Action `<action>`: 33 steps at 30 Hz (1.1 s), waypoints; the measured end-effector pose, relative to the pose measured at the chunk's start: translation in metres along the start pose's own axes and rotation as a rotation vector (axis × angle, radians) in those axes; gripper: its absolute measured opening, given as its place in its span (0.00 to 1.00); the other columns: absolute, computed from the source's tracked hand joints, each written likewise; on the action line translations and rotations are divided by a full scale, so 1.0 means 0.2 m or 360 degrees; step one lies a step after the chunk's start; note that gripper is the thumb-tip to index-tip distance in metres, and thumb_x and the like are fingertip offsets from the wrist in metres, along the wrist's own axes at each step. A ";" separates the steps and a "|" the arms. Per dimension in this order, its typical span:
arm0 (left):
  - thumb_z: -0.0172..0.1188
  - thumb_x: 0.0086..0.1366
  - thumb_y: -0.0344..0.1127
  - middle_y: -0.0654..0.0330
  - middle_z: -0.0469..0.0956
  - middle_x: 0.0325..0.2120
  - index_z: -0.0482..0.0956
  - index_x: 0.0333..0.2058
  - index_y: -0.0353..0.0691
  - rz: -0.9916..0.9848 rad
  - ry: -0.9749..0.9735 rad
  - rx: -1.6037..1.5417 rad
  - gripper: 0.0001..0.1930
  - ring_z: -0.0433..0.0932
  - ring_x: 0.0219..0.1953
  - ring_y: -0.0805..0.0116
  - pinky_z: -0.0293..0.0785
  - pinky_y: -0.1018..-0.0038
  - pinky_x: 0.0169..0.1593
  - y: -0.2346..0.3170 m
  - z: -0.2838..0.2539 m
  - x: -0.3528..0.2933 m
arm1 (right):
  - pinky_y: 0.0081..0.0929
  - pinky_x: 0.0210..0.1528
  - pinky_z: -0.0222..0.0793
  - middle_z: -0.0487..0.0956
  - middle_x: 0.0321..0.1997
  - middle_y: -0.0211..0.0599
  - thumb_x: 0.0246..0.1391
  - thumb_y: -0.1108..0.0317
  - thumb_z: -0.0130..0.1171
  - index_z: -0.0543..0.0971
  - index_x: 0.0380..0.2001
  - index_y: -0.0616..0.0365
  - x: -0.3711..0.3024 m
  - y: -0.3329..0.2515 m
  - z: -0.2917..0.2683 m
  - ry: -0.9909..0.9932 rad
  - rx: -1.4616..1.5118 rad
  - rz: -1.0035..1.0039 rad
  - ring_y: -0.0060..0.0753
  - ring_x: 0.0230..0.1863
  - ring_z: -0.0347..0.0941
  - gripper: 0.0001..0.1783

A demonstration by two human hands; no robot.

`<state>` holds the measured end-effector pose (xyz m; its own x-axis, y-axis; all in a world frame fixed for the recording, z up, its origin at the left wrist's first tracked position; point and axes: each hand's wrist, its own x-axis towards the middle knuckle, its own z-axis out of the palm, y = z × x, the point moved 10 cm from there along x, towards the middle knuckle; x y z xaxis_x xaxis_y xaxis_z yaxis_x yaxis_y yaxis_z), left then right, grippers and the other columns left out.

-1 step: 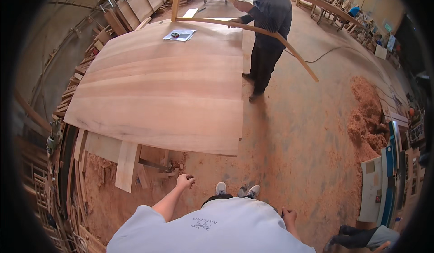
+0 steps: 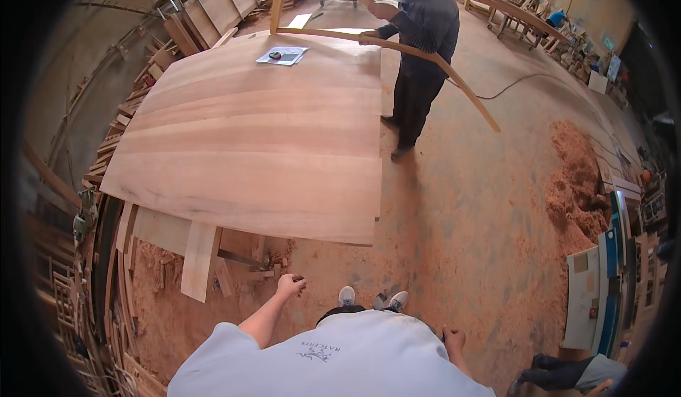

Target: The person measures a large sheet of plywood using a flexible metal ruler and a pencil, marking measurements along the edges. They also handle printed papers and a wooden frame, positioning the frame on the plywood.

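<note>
My left hand (image 2: 289, 285) hangs off the near edge of a large pale wooden panel (image 2: 248, 134), its fingers curled in and nothing seen in them. Down by my right side, my right hand (image 2: 454, 340) is closed too; a dark spot shows at its fingers, too small to name. Neither hand touches the panel. Across from me another person (image 2: 429, 35) stands at the panel's right side, both hands on an angled wooden frame (image 2: 404, 45) held above the panel's far end. Papers (image 2: 292, 56) with a small round dark object (image 2: 275, 56) lie on the panel.
A loose board (image 2: 198, 262) juts out beneath the panel's near edge. Stacked timber (image 2: 106, 149) lines the left. On the right are a sawdust heap (image 2: 574, 177) and leaning panels (image 2: 585, 298). A cable (image 2: 511, 88) crosses the floor. Someone's dark-clothed legs (image 2: 553, 372) show at lower right.
</note>
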<state>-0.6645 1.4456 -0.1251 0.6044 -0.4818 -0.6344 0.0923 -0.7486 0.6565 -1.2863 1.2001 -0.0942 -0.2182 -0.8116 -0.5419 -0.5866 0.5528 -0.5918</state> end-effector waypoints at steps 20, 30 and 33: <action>0.64 0.69 0.39 0.58 0.84 0.25 0.86 0.36 0.32 0.0029 0.0280 -0.0411 0.13 0.79 0.20 0.71 0.78 0.72 0.24 -0.10 -0.15 0.02 | 0.36 0.21 0.79 0.81 0.25 0.37 0.53 0.61 0.73 0.80 0.29 0.63 0.03 -0.14 0.01 -0.0107 -0.0077 -0.0062 0.30 0.23 0.77 0.15; 0.57 0.73 0.60 0.57 0.82 0.35 0.75 0.53 0.33 0.0180 0.0173 -0.1759 0.30 0.82 0.36 0.65 0.80 0.66 0.42 0.44 -0.35 0.08 | 0.33 0.24 0.75 0.82 0.25 0.39 0.52 0.62 0.73 0.81 0.26 0.66 0.28 0.22 0.06 -0.0048 -0.0295 -0.0318 0.30 0.23 0.76 0.16; 0.56 0.72 0.64 0.55 0.81 0.41 0.72 0.56 0.33 0.0208 0.0209 -0.1948 0.35 0.81 0.44 0.61 0.79 0.63 0.48 0.65 -0.39 0.05 | 0.32 0.27 0.75 0.83 0.26 0.42 0.52 0.62 0.73 0.81 0.27 0.67 0.21 0.21 0.12 -0.0254 -0.0072 -0.0138 0.31 0.24 0.77 0.17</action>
<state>-0.5854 1.3791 -0.0152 0.7329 -0.4189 -0.5361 0.6614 0.2539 0.7058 -1.3021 1.1932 -0.1566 -0.0411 -0.8135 -0.5800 -0.6330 0.4704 -0.6148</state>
